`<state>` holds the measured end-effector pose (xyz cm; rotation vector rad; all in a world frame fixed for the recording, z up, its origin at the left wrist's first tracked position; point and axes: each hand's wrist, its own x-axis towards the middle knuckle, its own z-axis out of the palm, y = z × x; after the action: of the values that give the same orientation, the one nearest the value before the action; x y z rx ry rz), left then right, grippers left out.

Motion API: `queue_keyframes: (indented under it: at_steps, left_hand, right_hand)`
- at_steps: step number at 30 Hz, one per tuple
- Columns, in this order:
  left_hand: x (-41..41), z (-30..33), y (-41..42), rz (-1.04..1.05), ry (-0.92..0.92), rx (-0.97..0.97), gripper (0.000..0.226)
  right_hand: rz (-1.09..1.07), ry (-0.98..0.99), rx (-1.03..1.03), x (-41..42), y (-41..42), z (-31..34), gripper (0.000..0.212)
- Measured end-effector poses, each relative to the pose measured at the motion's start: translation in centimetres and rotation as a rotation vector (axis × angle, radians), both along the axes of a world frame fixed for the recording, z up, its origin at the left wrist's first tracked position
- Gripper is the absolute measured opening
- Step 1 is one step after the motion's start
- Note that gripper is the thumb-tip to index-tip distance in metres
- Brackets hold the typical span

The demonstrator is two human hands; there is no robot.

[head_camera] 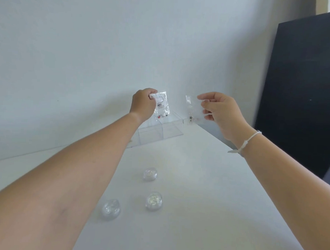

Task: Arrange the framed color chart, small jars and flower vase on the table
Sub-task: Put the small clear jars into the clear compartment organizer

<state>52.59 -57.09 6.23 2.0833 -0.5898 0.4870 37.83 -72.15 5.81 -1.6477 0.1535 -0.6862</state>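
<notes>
Head view: left hand fingers pinch small clear packet; right hand fingers pinch second packet, both raised above clear box by wall. Three small jars on white tabletop, nearer camera.

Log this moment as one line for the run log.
left hand: holds clear packet | right hand: holds second packet | three small jars on table: untouched
</notes>
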Motion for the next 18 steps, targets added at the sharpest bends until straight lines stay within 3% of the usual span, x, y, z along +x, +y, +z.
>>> queue_keyframes:
  at_steps: [4,10,13,18]
  left_hand:
    - [0.5,0.6,-0.5,-0.001,0.012,-0.043,0.039]
    - [0.4,-1.3,-0.6,-0.042,0.087,0.262,0.041]
    - [0.7,-1.7,0.6,0.023,0.008,0.359,0.042]
    - [-0.9,-2.1,4.7,-0.026,-0.121,0.305,0.038]
  right_hand:
    - [-0.016,-0.007,-0.012,1.4,0.7,-0.2,0.027]
    - [-0.088,-0.076,-0.014,3.7,1.4,-0.1,0.032]
    - [-0.128,-0.118,-0.043,5.2,2.0,-0.4,0.031]
    - [-0.157,-0.155,-0.027,7.9,2.7,-1.1,0.032]
